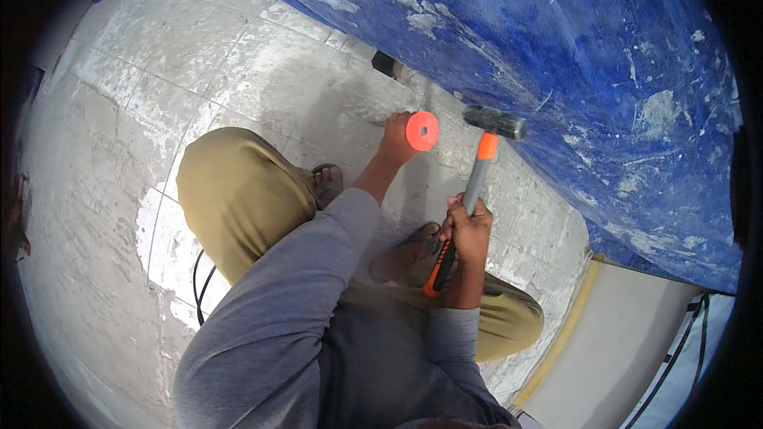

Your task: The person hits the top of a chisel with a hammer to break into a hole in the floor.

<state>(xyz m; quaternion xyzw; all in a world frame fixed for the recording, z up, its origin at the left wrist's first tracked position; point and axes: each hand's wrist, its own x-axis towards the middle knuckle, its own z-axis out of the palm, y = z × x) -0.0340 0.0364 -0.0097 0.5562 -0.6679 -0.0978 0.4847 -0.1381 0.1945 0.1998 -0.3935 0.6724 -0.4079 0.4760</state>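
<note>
My left hand (395, 141) is closed around a chisel with a round orange hand guard (412, 132). The guard faces up toward me and a small grey striking end shows at its centre; the shaft and tip below are hidden. In my right hand (470, 230) is a club hammer (475, 175), gripped around the middle of its grey, black and orange handle. Its dark metal head (494, 121) is raised to the right of the chisel, apart from it and close in front of the blue sheet.
A blue, paint-spattered sheet (556, 56) slants across the upper right. Whitish, scarred tiles (191, 63) cover the floor, with a dark block (384, 63) by the sheet's lower edge. My sandalled feet (327, 181) are close by. A black cable (200, 290) lies at left.
</note>
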